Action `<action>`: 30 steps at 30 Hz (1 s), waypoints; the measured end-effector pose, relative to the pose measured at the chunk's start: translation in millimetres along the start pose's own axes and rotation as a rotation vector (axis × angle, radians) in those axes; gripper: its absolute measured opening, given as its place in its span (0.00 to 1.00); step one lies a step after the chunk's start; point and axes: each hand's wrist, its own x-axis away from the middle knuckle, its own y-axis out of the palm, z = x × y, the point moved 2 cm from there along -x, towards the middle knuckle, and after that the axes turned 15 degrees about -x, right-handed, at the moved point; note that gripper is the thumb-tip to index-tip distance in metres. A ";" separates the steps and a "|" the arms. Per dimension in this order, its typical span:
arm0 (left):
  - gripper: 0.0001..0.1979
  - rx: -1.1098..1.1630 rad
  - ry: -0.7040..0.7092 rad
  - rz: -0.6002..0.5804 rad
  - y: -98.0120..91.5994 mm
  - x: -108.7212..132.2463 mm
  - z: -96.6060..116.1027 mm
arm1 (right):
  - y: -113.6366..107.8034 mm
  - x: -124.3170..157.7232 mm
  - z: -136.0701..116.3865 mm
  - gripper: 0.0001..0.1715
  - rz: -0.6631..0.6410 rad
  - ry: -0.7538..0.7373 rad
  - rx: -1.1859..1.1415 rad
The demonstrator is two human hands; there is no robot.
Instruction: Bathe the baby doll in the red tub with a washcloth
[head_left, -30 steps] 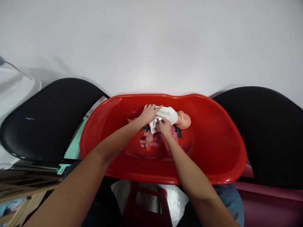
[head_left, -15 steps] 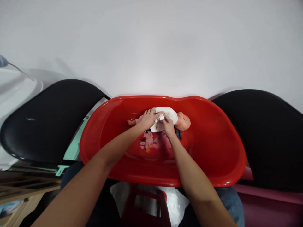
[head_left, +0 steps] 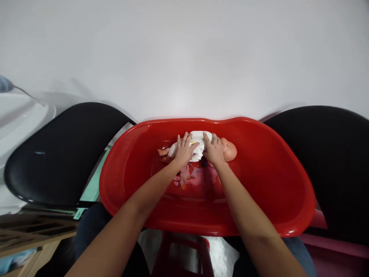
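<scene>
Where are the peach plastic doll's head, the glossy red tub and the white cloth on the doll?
Peach plastic doll's head (head_left: 229, 150), head view, its middle.
Glossy red plastic tub (head_left: 268, 173), head view, inner wall.
White cloth (head_left: 197, 135), head view, its top fold.

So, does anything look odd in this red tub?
Yes, one thing: a white diaper sits on a plastic doll lying in a red tub. A diaper looks out of place in a bath tub. The left hand and right hand rest on it.
</scene>
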 end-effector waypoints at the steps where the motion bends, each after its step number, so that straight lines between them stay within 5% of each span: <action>1: 0.23 0.002 0.027 0.003 2.3 5.8 2.9 | 0.8 -0.7 -1.0 0.55 0.019 0.010 -0.002; 5: 0.17 0.015 0.308 -0.030 13.3 25.8 10.3 | 2.6 -0.7 -3.5 0.54 0.068 0.017 -0.019; 7: 0.16 0.004 0.330 -0.114 17.9 26.3 1.6 | 3.2 -0.4 -3.2 0.55 0.070 0.020 -0.013; 10: 0.16 -0.055 -0.010 -0.210 19.6 19.0 -31.6 | 4.5 -0.2 -1.8 0.55 0.062 0.037 -0.010; 13: 0.19 -0.105 -0.395 -0.161 15.8 20.7 -66.0 | 5.5 0.7 -2.9 0.51 0.060 0.046 -0.031; 16: 0.21 -0.066 -0.560 -0.092 15.2 31.8 -76.4 | 4.7 2.3 -7.7 0.44 0.084 0.053 -0.053; 19: 0.28 -0.044 -0.519 -0.091 18.9 37.9 -60.2 | 2.2 3.3 -12.6 0.36 0.103 0.078 -0.066; 24: 0.43 -0.086 -0.260 -0.079 25.0 37.4 -27.3 | 1.3 1.9 -13.6 0.28 0.070 0.002 -0.033; 30: 0.40 -0.114 -0.265 -0.133 39.6 45.8 -43.0 | 3.0 0.9 -11.9 0.47 0.024 -0.037 -0.009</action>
